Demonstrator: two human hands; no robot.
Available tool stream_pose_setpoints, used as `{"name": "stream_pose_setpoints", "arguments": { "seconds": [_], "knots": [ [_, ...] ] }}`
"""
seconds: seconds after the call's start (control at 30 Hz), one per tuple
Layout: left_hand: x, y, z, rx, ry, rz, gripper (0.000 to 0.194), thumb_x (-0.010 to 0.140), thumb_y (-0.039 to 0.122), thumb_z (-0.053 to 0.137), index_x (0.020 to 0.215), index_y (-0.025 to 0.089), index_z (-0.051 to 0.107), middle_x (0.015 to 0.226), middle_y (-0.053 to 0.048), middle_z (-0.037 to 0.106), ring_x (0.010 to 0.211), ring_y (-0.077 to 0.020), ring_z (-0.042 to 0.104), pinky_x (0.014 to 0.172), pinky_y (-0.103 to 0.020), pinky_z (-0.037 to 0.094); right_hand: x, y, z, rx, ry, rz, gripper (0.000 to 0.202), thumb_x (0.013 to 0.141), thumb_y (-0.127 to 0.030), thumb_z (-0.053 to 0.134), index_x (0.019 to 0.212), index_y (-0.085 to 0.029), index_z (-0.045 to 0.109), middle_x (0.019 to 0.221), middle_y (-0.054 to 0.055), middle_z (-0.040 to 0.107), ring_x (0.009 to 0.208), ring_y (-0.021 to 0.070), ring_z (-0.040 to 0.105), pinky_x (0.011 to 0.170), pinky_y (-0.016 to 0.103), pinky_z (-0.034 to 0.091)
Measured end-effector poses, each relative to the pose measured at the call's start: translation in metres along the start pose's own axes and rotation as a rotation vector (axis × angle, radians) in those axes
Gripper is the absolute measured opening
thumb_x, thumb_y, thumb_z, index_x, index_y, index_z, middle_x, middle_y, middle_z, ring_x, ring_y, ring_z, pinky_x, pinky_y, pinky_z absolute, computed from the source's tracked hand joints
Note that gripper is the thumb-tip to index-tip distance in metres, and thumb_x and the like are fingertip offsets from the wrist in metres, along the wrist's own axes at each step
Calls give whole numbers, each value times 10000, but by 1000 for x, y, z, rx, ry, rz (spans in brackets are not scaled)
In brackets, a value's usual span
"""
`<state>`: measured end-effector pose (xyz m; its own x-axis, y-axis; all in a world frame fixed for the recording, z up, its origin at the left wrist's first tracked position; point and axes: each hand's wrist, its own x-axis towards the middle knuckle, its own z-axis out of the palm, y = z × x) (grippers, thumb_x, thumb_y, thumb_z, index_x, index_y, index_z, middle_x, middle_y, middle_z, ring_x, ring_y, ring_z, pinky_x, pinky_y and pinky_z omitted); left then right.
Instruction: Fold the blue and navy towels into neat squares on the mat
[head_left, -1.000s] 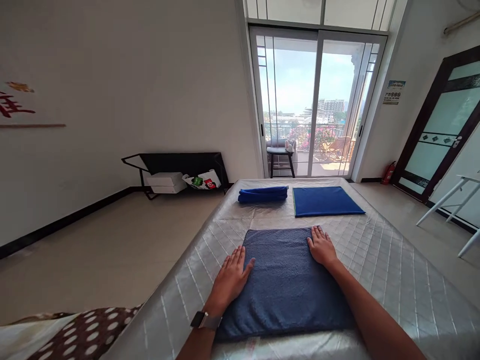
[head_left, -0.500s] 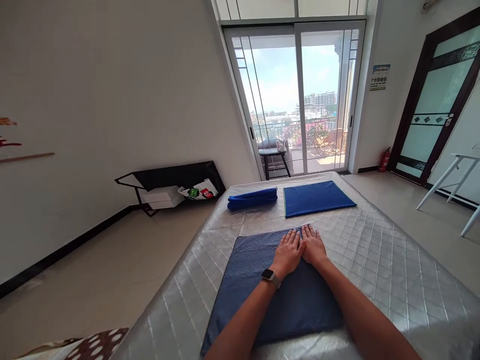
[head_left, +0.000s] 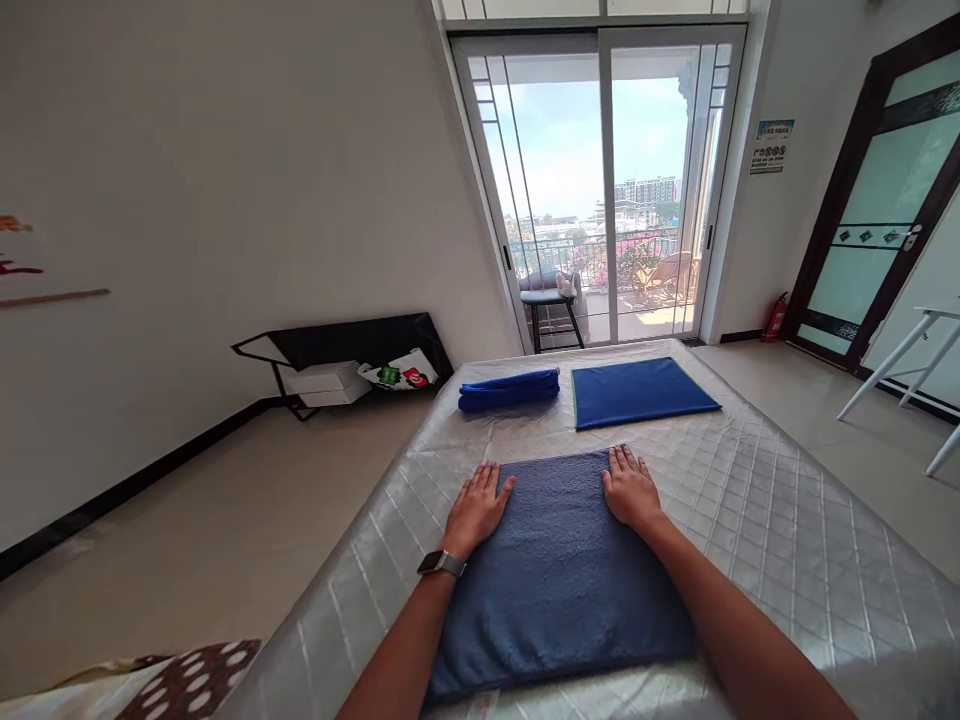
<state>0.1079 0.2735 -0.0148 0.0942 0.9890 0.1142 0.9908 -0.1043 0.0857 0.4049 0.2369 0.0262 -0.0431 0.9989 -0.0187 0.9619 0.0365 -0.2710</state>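
the slate-blue cloth (head_left: 562, 570) lay flat on the silver quilted mattress (head_left: 360, 600), directly in front of the person. at 6 o'clock, its near edge showed shallow folds; farther up, the surface appeared mostly smooth. flattening was judged nearly complete, with the near creases and a little surface unevenness left. at 11 o'clock on the cloth, the left hand (head_left: 476, 508) rested palm down over the side edge, its fingers nearly together and its thumb spread inward. at 1 o'clock, the right hand (head_left: 630, 490) lay palm down by the far corner, fingers extended and slightly parted. neither hand was seen to pinch fabric. beyond the far edge, two brighter pieces were arranged: at 11 o'clock, a blue bundle (head_left: 510, 391), compactly gathered into a long, narrow shape; at 1 o'clock, a blue flat cloth (head_left: 641, 392), evenly laid out, with neither hand touching it. whether either was finished could not be determined.
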Motion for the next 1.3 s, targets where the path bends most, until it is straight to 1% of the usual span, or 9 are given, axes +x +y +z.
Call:
{"name": "stream_pose_setpoints", "arguments": {
  "seconds": [0.27, 0.4, 0.6, 0.7, 0.8, 0.9, 1.0, 1.17, 1.3],
  "knots": [
    [-1, 10, -1, -78, 28, 7, 714, 1008, 532, 237, 1515, 46, 367, 1600, -201, 329, 1502, -294, 280, 1221, -474, 244, 2, 1, 1, -120, 4, 15, 612, 1032, -355, 199, 1582, -92, 253, 1647, 96, 247, 1537, 170, 137, 1231, 379, 119],
    [0, 7, -8, -139, 11, -6, 696, 999, 550, 264, 1512, 99, 395, 1596, -173, 359, 1506, -292, 271, 1226, -473, 233, 4, 2, 0, -171, -6, 33, 609, 1031, -350, 197, 1588, -108, 241, 1652, 81, 240, 1535, 162, 141, 1228, 365, 138],
    [1, 5, -14, -234, 16, -61, 706, 993, 554, 289, 1519, 92, 385, 1607, -175, 340, 1505, -298, 273, 1237, -456, 196, 3, -5, -9, -229, -32, 83, 615, 1031, -363, 186, 1595, -120, 224, 1663, 69, 219, 1531, 162, 160, 1226, 343, 150],
    [2, 7, -13, -264, 47, -65, 676, 997, 529, 283, 1513, 109, 400, 1599, -165, 361, 1500, -297, 285, 1235, -477, 195, 5, -9, -16, -264, -81, 103, 621, 1028, -370, 192, 1598, -123, 210, 1665, 79, 213, 1527, 177, 186, 1227, 376, 168],
    [2, 9, -12, -281, 70, -64, 668, 996, 508, 290, 1501, 90, 416, 1590, -178, 372, 1494, -302, 299, 1230, -482, 211, 11, -10, -21, -315, -95, 101, 611, 1025, -370, 211, 1591, -139, 243, 1648, 92, 267, 1516, 198, 232, 1229, 431, 166],
    [2, 10, -11, -278, 80, -58, 667, 990, 508, 310, 1491, 86, 433, 1583, -181, 384, 1488, -307, 313, 1226, -479, 229, 18, -7, -18, -341, -54, 43, 592, 1026, -336, 217, 1581, -140, 274, 1632, 94, 312, 1519, 189, 219, 1227, 424, 170],
    [3, 7, -9, -267, 89, -47, 652, 992, 497, 311, 1485, 93, 447, 1572, -179, 403, 1477, -316, 334, 1221, -495, 245, 22, -1, -10, -304, -37, -17, 588, 1027, -301, 209, 1580, -109, 265, 1634, 110, 297, 1523, 179, 200, 1216, 396, 205],
    [5, -2, -7, -234, 94, -29, 554, 998, 376, 299, 1483, 169, 470, 1551, -130, 452, 1466, -312, 356, 1220, -538, 231, 21, 3, -1, -237, 11, -15, 592, 1029, -304, 217, 1572, -76, 277, 1630, 130, 299, 1521, 211, 212, 1222, 402, 203],
    [3, -4, -10, -189, 73, -25, 561, 993, 334, 289, 1490, 135, 455, 1554, -143, 442, 1470, -316, 347, 1221, -558, 209, 18, 1, -1, -211, 41, -5, 589, 1028, -320, 229, 1573, -104, 294, 1620, 117, 322, 1518, 213, 225, 1217, 415, 216]
  ]
}}
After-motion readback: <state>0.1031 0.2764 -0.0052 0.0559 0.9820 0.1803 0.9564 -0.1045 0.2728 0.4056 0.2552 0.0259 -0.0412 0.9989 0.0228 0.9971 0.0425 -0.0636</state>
